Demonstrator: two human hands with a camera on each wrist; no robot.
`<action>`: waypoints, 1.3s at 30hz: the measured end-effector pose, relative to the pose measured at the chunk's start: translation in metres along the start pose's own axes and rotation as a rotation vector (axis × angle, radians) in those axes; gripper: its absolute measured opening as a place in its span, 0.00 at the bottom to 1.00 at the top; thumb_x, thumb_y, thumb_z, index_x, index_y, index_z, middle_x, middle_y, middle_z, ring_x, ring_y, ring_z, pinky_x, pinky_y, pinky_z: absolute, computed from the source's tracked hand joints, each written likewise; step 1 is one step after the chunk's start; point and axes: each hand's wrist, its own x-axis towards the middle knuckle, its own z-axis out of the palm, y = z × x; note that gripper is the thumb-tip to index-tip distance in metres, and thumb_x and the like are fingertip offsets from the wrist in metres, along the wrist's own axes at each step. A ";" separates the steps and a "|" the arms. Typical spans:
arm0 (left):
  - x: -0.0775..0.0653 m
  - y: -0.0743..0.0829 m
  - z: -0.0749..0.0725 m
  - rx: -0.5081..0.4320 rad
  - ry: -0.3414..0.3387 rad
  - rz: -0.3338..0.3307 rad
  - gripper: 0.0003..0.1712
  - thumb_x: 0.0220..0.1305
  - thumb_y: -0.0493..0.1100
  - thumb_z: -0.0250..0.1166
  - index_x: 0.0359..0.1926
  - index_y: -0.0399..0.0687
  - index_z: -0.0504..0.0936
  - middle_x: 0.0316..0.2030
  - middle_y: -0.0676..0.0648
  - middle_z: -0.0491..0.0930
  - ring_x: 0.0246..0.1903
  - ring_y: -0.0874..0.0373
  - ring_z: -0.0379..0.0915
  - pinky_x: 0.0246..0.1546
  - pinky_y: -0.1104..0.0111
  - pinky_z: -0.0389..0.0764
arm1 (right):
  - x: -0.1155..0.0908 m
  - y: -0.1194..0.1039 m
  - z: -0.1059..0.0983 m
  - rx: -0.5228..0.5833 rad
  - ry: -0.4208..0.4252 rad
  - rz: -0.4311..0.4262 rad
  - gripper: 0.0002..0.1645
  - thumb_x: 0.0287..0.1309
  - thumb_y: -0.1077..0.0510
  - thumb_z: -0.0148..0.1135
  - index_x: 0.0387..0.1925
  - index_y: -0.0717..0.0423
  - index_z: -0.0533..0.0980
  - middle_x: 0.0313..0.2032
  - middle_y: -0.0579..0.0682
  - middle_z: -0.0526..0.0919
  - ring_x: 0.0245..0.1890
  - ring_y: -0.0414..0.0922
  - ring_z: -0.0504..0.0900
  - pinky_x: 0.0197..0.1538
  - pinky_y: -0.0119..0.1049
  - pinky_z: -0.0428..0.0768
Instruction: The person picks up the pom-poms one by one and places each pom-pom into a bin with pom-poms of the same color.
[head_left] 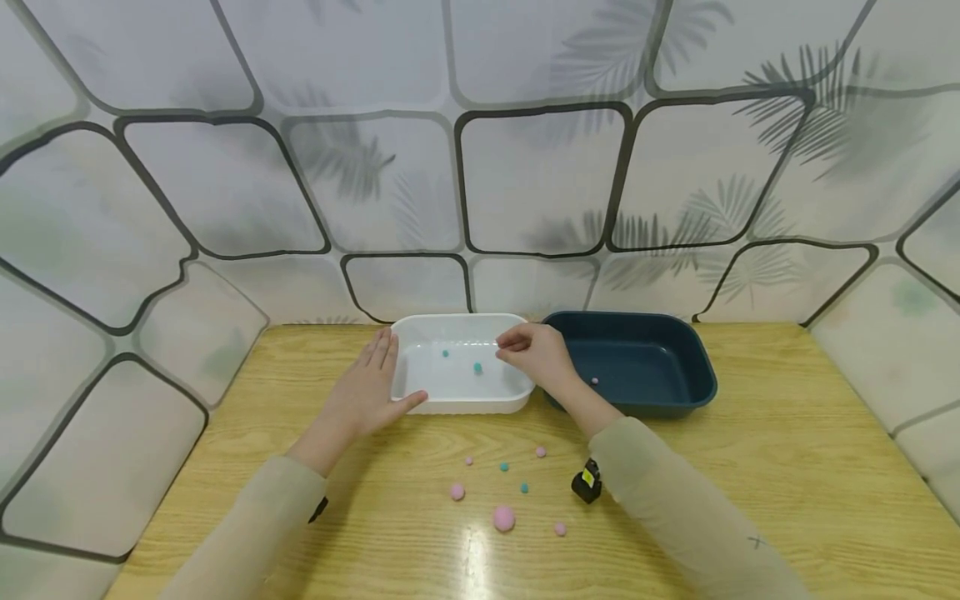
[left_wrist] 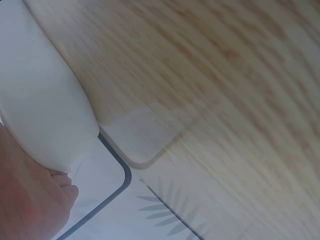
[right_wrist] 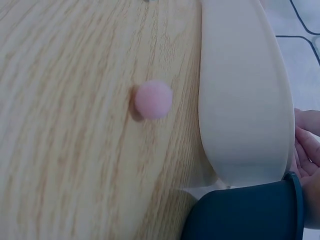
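My left hand (head_left: 363, 392) rests on the left end of the white tray (head_left: 457, 407), fingers straight along the side and thumb at the front rim. Inside that tray are a teal pompom (head_left: 477, 367) and a smaller teal pompom (head_left: 446, 353). Over the tray's right end is my right hand (head_left: 536, 354), its fingertips drawn together and pointing left; I cannot tell whether anything is between them. The dark blue tray (head_left: 693, 367) stands beside the white one, with a small pink pompom (head_left: 595, 381) in it.
On the wooden table (head_left: 780, 467) in front of the trays lie a large pink pompom (head_left: 504, 518), several smaller pink ones and two teal pompoms, one a small teal pompom (head_left: 524, 487). A patterned fabric wall (head_left: 540, 179) rises behind the trays.
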 end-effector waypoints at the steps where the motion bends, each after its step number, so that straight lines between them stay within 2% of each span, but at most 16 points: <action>1: 0.000 0.000 0.000 0.001 -0.001 -0.001 0.64 0.74 0.72 0.56 0.82 0.24 0.42 0.84 0.28 0.40 0.85 0.34 0.36 0.85 0.47 0.51 | 0.000 0.000 0.000 0.001 0.003 0.000 0.09 0.63 0.62 0.76 0.44 0.60 0.89 0.42 0.58 0.93 0.43 0.54 0.91 0.45 0.40 0.89; 11: 0.000 0.001 -0.002 0.000 -0.004 0.002 0.64 0.74 0.72 0.56 0.82 0.24 0.42 0.84 0.28 0.39 0.85 0.34 0.38 0.85 0.47 0.50 | -0.002 -0.003 -0.007 0.048 0.029 -0.004 0.10 0.64 0.61 0.75 0.45 0.61 0.89 0.43 0.59 0.93 0.45 0.55 0.91 0.46 0.38 0.89; 18: 0.000 0.001 -0.003 0.009 -0.009 0.001 0.64 0.74 0.72 0.56 0.82 0.24 0.42 0.83 0.28 0.39 0.84 0.34 0.38 0.85 0.47 0.50 | -0.012 -0.004 -0.021 0.107 0.014 -0.003 0.11 0.64 0.61 0.75 0.46 0.60 0.89 0.45 0.59 0.92 0.45 0.53 0.91 0.45 0.36 0.89; 24: 0.001 0.001 -0.002 0.014 -0.013 -0.003 0.63 0.74 0.72 0.55 0.82 0.25 0.42 0.84 0.28 0.39 0.85 0.34 0.38 0.86 0.48 0.50 | -0.029 -0.001 -0.038 0.135 -0.004 -0.033 0.11 0.64 0.61 0.75 0.47 0.60 0.89 0.45 0.59 0.92 0.40 0.41 0.90 0.43 0.27 0.87; 28: 0.001 0.001 -0.002 0.015 -0.011 -0.002 0.63 0.74 0.72 0.55 0.82 0.25 0.43 0.84 0.28 0.39 0.84 0.34 0.38 0.85 0.48 0.50 | -0.042 0.004 -0.049 0.146 -0.016 -0.039 0.11 0.64 0.61 0.75 0.47 0.60 0.89 0.44 0.58 0.92 0.37 0.33 0.88 0.43 0.25 0.86; 39: -0.001 0.000 -0.001 0.006 0.007 0.006 0.64 0.73 0.73 0.55 0.82 0.25 0.44 0.84 0.28 0.39 0.84 0.34 0.39 0.85 0.47 0.52 | -0.089 0.016 -0.078 0.155 -0.031 0.013 0.12 0.64 0.63 0.74 0.48 0.63 0.87 0.47 0.61 0.91 0.38 0.29 0.88 0.44 0.25 0.88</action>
